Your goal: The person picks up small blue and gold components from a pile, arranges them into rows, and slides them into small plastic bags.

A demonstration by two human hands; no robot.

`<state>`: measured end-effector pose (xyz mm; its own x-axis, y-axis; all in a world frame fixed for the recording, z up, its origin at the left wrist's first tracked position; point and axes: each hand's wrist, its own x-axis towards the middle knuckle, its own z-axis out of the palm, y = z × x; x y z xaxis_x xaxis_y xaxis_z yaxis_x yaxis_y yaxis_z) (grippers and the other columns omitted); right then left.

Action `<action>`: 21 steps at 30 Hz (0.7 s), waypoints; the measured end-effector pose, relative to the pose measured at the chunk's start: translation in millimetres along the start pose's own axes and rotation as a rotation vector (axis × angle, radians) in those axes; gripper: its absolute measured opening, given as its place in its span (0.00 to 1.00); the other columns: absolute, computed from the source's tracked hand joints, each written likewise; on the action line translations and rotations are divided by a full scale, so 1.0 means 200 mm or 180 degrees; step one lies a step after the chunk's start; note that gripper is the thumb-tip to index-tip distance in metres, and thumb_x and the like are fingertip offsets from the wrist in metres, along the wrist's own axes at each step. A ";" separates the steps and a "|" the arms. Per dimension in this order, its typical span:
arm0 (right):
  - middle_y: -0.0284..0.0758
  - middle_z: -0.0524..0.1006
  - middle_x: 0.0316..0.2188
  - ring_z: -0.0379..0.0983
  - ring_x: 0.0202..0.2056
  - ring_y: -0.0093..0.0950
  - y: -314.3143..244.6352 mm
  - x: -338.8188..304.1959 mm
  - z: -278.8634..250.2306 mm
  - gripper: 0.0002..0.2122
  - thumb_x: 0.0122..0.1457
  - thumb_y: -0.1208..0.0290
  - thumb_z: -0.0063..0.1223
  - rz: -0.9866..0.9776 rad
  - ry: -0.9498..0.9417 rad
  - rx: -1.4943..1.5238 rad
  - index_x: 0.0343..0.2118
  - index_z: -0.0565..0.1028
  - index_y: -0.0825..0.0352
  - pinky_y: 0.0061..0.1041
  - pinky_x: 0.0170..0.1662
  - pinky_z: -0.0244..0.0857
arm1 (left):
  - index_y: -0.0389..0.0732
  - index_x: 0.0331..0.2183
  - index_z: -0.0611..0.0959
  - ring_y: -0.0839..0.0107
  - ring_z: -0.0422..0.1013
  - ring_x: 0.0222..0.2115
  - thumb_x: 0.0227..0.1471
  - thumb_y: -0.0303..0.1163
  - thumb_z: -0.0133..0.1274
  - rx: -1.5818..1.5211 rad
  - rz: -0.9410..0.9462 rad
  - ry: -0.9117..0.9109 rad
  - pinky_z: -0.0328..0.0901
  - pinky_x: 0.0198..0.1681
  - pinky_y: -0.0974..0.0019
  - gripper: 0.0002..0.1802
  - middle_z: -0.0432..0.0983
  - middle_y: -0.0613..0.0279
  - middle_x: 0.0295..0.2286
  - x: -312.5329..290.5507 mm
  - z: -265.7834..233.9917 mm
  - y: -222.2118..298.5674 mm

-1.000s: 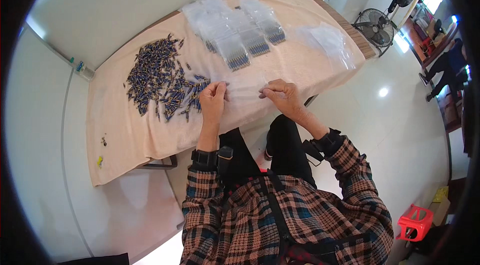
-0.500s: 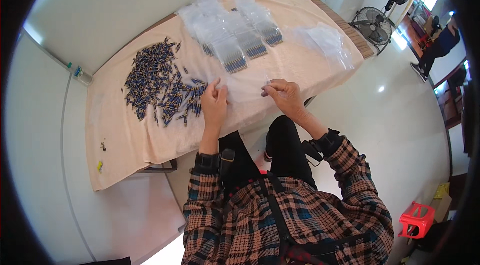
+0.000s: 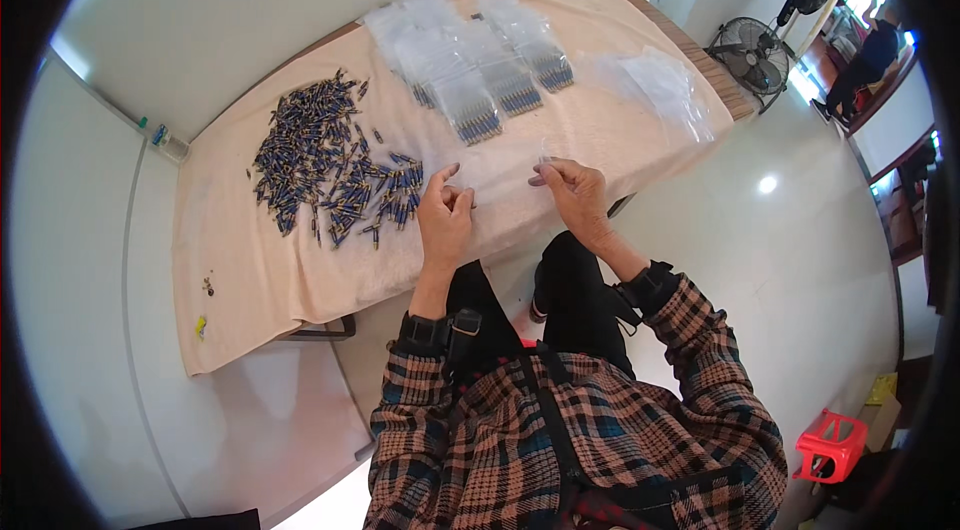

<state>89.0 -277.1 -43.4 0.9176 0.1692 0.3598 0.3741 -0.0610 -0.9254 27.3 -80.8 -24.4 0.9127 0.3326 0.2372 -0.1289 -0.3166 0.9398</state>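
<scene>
Near the front edge of the cloth-covered table, my right hand [image 3: 577, 198] pinches a clear plastic bag [image 3: 505, 175] by its right side; the bag is faint against the cloth. To its left, my left hand [image 3: 446, 222] has its index finger raised and its thumb apart, beside the bag's left side with no visible grip on anything. Left of that hand spreads a loose heap of small dark-blue and gold cylindrical pieces [image 3: 305, 145]. Beyond my hands lie several clear bags [image 3: 475, 115] with rows of such pieces along their near ends.
Flat clear bags [image 3: 660, 90] lie at the table's right end. A peach cloth [image 3: 260, 280] covers the wooden table [image 3: 730, 95]. A black fan [image 3: 750, 55] and a red plastic stool [image 3: 832, 447] stand on the floor at right. Another person [image 3: 868, 60] stands at far right.
My left hand has shifted slightly right, its fingers spreading away from the bag. My right hand stays pinched on the bag. The person at far right has moved and raised an arm.
</scene>
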 end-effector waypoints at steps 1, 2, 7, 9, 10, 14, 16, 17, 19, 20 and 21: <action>0.36 0.80 0.28 0.77 0.32 0.23 0.00 0.00 0.00 0.10 0.60 0.74 0.50 -0.0003 -0.0004 -0.0001 0.36 0.77 0.77 0.19 0.39 0.69 | 0.33 0.46 0.73 0.77 0.69 0.21 0.49 0.24 0.54 -0.0012 -0.0048 0.0032 0.63 0.27 0.72 0.20 0.74 0.62 0.20 0.00 0.00 0.01; 0.36 0.80 0.29 0.78 0.32 0.23 0.00 0.00 0.00 0.09 0.60 0.74 0.50 0.0039 -0.0016 -0.0009 0.36 0.77 0.77 0.19 0.39 0.69 | 0.33 0.45 0.74 0.77 0.69 0.21 0.49 0.24 0.53 -0.0025 -0.0094 0.0063 0.63 0.27 0.72 0.19 0.74 0.62 0.20 -0.01 0.01 0.02; 0.37 0.80 0.29 0.78 0.32 0.24 0.00 0.00 0.01 0.09 0.59 0.75 0.50 0.0175 -0.0005 0.0025 0.37 0.76 0.77 0.20 0.38 0.69 | 0.35 0.42 0.75 0.70 0.70 0.25 0.48 0.24 0.54 0.0288 0.0201 0.0387 0.64 0.29 0.68 0.16 0.73 0.60 0.25 -0.03 0.02 0.02; 0.37 0.80 0.29 0.78 0.32 0.24 -0.01 0.00 0.02 0.09 0.59 0.75 0.51 0.0194 0.0014 0.0045 0.38 0.76 0.77 0.20 0.38 0.69 | 0.36 0.40 0.76 0.67 0.70 0.27 0.48 0.24 0.54 0.0745 0.0548 0.0357 0.64 0.30 0.67 0.15 0.72 0.59 0.27 -0.05 0.01 0.02; 0.38 0.80 0.29 0.78 0.32 0.24 -0.01 0.00 0.02 0.10 0.58 0.75 0.52 0.0167 0.0022 -0.0103 0.39 0.75 0.77 0.20 0.38 0.69 | 0.36 0.39 0.77 0.64 0.70 0.29 0.47 0.24 0.54 0.1206 0.0891 0.0335 0.65 0.31 0.65 0.13 0.72 0.58 0.29 -0.07 0.01 0.01; 0.39 0.80 0.28 0.78 0.32 0.24 -0.01 0.00 0.01 0.11 0.55 0.76 0.55 -0.0050 0.0054 -0.0674 0.41 0.75 0.75 0.20 0.39 0.69 | 0.37 0.35 0.79 0.57 0.68 0.33 0.45 0.24 0.54 0.2132 0.1535 0.0176 0.65 0.33 0.61 0.10 0.71 0.56 0.32 -0.07 0.03 0.00; 0.40 0.80 0.29 0.78 0.33 0.24 -0.01 0.00 0.00 0.13 0.53 0.76 0.57 -0.0369 0.0071 -0.1217 0.42 0.74 0.74 0.21 0.40 0.69 | 0.38 0.34 0.80 0.55 0.67 0.33 0.44 0.24 0.54 0.2356 0.1683 0.0106 0.65 0.34 0.59 0.10 0.70 0.56 0.32 -0.08 0.04 0.01; 0.40 0.80 0.29 0.78 0.33 0.24 -0.01 0.00 -0.01 0.13 0.53 0.76 0.57 -0.0371 0.0075 -0.1226 0.42 0.74 0.74 0.21 0.40 0.69 | 0.38 0.33 0.80 0.55 0.67 0.34 0.45 0.25 0.54 0.2424 0.1635 0.0059 0.65 0.35 0.59 0.09 0.71 0.56 0.32 -0.08 0.04 0.02; 0.40 0.80 0.32 0.77 0.36 0.25 -0.01 0.00 -0.02 0.13 0.52 0.77 0.57 -0.0293 0.0213 -0.0961 0.42 0.74 0.73 0.22 0.41 0.69 | 0.38 0.33 0.81 0.57 0.67 0.35 0.45 0.25 0.53 0.2568 0.1528 -0.0017 0.65 0.36 0.59 0.09 0.71 0.57 0.32 -0.08 0.03 0.02; 0.40 0.79 0.34 0.77 0.37 0.26 -0.01 0.01 -0.01 0.13 0.52 0.77 0.56 -0.0257 0.0269 -0.0820 0.42 0.74 0.72 0.23 0.41 0.69 | 0.38 0.33 0.81 0.57 0.67 0.35 0.45 0.25 0.53 0.2572 0.1519 0.0001 0.65 0.36 0.59 0.09 0.71 0.57 0.32 -0.08 0.02 0.02; 0.40 0.79 0.34 0.77 0.37 0.26 -0.01 0.01 -0.02 0.13 0.52 0.77 0.56 -0.0267 0.0246 -0.0812 0.42 0.74 0.72 0.23 0.41 0.69 | 0.38 0.33 0.81 0.56 0.67 0.35 0.45 0.25 0.53 0.2600 0.1542 -0.0025 0.65 0.36 0.59 0.09 0.71 0.57 0.32 -0.09 0.02 0.01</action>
<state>89.9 -280.3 -39.7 0.8858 0.1091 0.4510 0.4621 -0.2974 -0.8355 13.0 -90.9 -27.0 0.8341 -0.0029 0.5517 -0.1860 -0.9430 0.2761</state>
